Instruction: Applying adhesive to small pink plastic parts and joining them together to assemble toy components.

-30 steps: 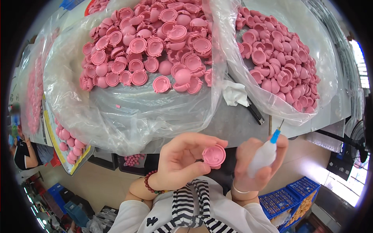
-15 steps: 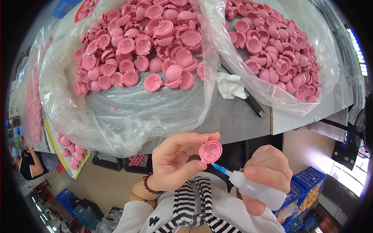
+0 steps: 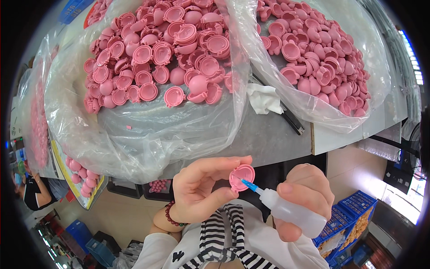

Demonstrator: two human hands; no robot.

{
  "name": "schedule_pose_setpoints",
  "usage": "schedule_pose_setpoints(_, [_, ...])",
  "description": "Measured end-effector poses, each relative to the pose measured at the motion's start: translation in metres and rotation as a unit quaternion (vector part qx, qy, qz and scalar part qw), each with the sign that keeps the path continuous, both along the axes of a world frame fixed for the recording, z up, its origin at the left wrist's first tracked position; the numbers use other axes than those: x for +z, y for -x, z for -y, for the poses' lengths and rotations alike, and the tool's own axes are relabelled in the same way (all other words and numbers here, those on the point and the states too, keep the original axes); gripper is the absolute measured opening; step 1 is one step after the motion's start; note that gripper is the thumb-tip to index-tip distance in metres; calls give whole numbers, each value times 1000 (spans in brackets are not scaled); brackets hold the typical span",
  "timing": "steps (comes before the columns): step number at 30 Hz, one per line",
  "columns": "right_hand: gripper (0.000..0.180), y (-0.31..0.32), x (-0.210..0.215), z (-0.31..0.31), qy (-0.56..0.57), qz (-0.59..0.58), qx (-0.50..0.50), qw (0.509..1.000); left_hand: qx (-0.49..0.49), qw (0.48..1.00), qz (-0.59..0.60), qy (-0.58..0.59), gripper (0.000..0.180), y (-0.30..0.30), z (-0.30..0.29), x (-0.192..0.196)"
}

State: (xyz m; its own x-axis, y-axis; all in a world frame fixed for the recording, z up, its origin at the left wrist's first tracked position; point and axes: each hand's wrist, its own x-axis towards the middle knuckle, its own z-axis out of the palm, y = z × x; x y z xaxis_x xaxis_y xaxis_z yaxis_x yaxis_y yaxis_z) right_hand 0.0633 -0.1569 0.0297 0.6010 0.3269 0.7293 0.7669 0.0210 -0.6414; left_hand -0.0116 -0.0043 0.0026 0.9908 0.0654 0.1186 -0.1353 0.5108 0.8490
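Your left hand (image 3: 195, 186) pinches a pink half-shell (image 3: 247, 171) this side of the gray table edge (image 3: 280, 158), your right hand (image 3: 309, 190) gripping a blue-tipped bottle (image 3: 291, 213) at its hollow, with tabletop (image 3: 268, 136) showing between that edge and plastic bags (image 3: 130, 150).

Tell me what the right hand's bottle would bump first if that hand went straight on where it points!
The pink cup in the left hand. The blue tip of the bottle overlaps it here, but I can't tell if they touch.

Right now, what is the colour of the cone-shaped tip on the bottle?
The tip is blue, seen in the head view.
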Motion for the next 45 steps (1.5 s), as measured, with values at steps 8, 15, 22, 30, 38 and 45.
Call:
schedule_pose_setpoints(8, [62,1,-2,1,-8,-8,-44,999,3,1000,9,-8,42,0,-2,0])
schedule_pose_setpoints(15, [47,2,-1,6,-11,-15,-53,998,87,994,33,-53,38,0,1,-3])
schedule_pose_setpoints(22, [52,-9,-14,38,-141,-10,-108,984,-54,984,-33,165,43,-4,-2,-4])
schedule_pose_setpoints(30, [41,-109,-8,188,-23,-117,-486,866,-105,918,-166,343,46,-7,-1,8])
schedule_pose_setpoints(38, [47,-139,-32,204,44,-79,-532,842,25,999,0,45,38,1,-1,5])
schedule_pose_setpoints(45, [23,-101,6,94,328,-52,-318,888,28,999,5,15,38,-1,2,5])
